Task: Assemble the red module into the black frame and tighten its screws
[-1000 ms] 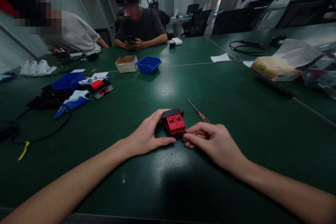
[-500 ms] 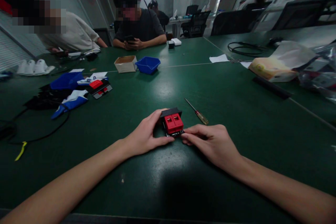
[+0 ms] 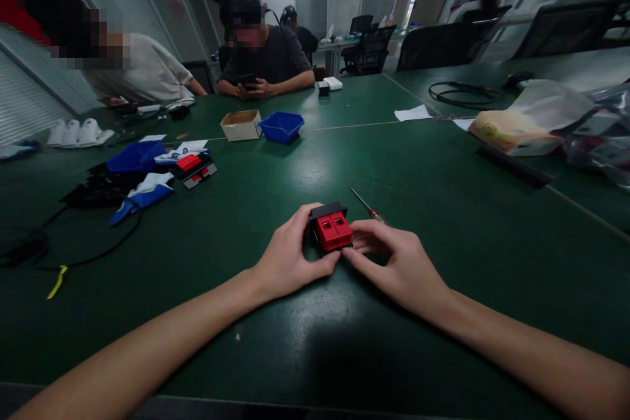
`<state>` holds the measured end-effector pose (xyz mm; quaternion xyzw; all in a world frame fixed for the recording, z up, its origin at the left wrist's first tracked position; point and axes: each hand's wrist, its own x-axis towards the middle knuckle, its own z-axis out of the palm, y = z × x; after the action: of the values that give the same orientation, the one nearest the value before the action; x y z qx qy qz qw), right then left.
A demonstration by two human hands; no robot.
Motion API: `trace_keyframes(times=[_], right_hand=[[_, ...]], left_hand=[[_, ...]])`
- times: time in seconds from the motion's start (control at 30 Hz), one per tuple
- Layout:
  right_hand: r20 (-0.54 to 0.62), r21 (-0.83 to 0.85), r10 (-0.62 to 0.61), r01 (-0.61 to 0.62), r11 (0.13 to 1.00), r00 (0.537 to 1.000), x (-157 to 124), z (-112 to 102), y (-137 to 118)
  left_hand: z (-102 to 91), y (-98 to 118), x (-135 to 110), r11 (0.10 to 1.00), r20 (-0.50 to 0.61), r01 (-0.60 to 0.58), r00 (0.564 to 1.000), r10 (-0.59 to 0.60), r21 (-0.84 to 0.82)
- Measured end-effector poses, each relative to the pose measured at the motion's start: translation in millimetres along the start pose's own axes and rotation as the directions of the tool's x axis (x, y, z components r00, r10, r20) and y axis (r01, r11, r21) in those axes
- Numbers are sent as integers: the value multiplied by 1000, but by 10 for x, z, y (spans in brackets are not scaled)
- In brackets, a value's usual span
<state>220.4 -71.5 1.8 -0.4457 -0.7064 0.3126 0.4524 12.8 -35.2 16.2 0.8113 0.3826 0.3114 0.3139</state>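
A red-and-black connector housing (image 3: 335, 231) with two square openings in its red face is held low over the green table. My left hand (image 3: 295, 246) is closed on its left side, thumb at the lower edge and fingers behind the black flange. At the lower right corner, my right hand (image 3: 394, 256) grips it between thumb and fingers; the far fingertips are partly hidden. Just behind the right hand lies a screwdriver (image 3: 363, 202), its shaft pointing away to the upper left and most of its handle covered by the hand.
Beyond stand a cardboard box (image 3: 241, 126) and a blue bin (image 3: 282, 126). On the left lie a similar red-and-black part (image 3: 197, 169), gloves (image 3: 142, 197) and a black cable. A tissue pack (image 3: 514, 131) and black bar (image 3: 513, 167) lie right. Two people sit across the table (image 3: 236, 367).
My right fingers have shifted from a pinch at the housing's lower corner to a wider hold along its right side, now covering the screwdriver's handle. The view has turned slightly left.
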Motion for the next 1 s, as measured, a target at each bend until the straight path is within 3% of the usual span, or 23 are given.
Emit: trace_keyframes(times=[0.13, 0.23, 0.33, 0.43, 0.53, 0.6, 0.67, 0.8, 1.0], right_hand=[[-2, -38, -38, 38, 999, 999, -4, -1, -16], [7, -182, -143, 142, 973, 990, 19, -101, 7], [34, -484, -287, 267, 833, 957, 85, -292, 114], [90, -717, -196, 201, 667, 976, 157, -476, 280], [166, -707, -99, 189, 682, 981, 195, -566, 372], [172, -645, -151, 227, 730, 973, 199, -574, 333], [118, -589, -279, 294, 753, 953, 186, -560, 219], [57, -557, -509, 451, 698, 859, 81, -540, -59], [239, -510, -627, 645, 569, 742, -209, -629, -135]], left_hand=[[3, 36, 16, 999, -7, 37, 999, -37, -30], [-22, 33, 11, 995, -6, 58, 998, -58, -81], [-40, 10, 6, 979, -30, 104, 993, -111, -175], [-50, -18, 13, 945, -66, 155, 981, -181, -289], [-60, -35, 24, 917, -82, 194, 968, -236, -349], [-70, -40, 27, 915, -92, 201, 965, -247, -349], [-78, -43, 27, 925, -103, 197, 965, -242, -325], [-87, -62, 25, 954, -130, 195, 965, -228, -226], [-91, -69, 30, 973, -167, 192, 963, -213, -132]])
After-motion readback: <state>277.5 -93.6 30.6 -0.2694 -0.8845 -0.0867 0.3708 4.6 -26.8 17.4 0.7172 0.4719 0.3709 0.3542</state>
